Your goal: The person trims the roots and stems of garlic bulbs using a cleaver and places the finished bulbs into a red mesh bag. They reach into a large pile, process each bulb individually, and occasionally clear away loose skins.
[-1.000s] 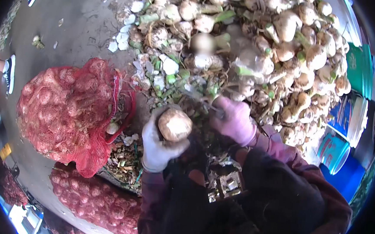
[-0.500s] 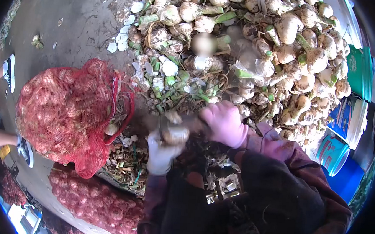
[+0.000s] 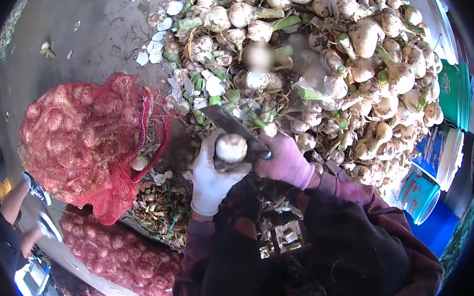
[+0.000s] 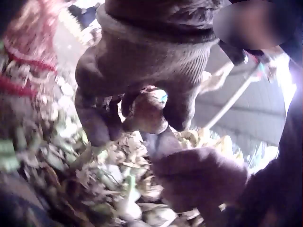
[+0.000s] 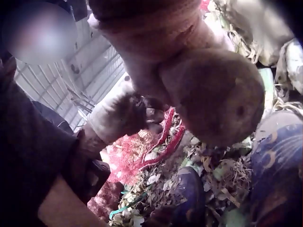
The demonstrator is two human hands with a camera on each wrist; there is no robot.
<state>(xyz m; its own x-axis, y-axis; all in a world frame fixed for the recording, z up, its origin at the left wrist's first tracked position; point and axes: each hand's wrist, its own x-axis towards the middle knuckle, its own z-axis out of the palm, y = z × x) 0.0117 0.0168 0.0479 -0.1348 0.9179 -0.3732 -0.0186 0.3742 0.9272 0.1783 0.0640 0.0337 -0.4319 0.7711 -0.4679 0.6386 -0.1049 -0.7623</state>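
Note:
My left hand (image 3: 213,179), in a white glove, grips a garlic bulb (image 3: 231,149) with the pale face up and the fingers curled around its side. Close on the right, my right hand (image 3: 284,161) in a pinkish glove holds a knife (image 3: 229,124) by its handle. The broad dark blade slants up and left, just beyond the bulb. The left wrist view shows the bulb (image 4: 150,111) between the gloved fingers, with the right hand (image 4: 201,175) right below it. In the right wrist view the right hand (image 5: 213,94) hides most of the knife.
A large heap of garlic (image 3: 363,74) with stems lies ahead and right, cut leaves and peelings (image 3: 213,91) before it. Red mesh sacks (image 3: 78,137) of bulbs stand left. Buckets (image 3: 420,195) line the right edge. A passing person's legs (image 3: 16,204) show at far left.
The blade swept blurred across the bulb half a second ago, with a piece above it; now the blade is beyond the bulb, whose top looks whiter. At left a person has walked nearer.

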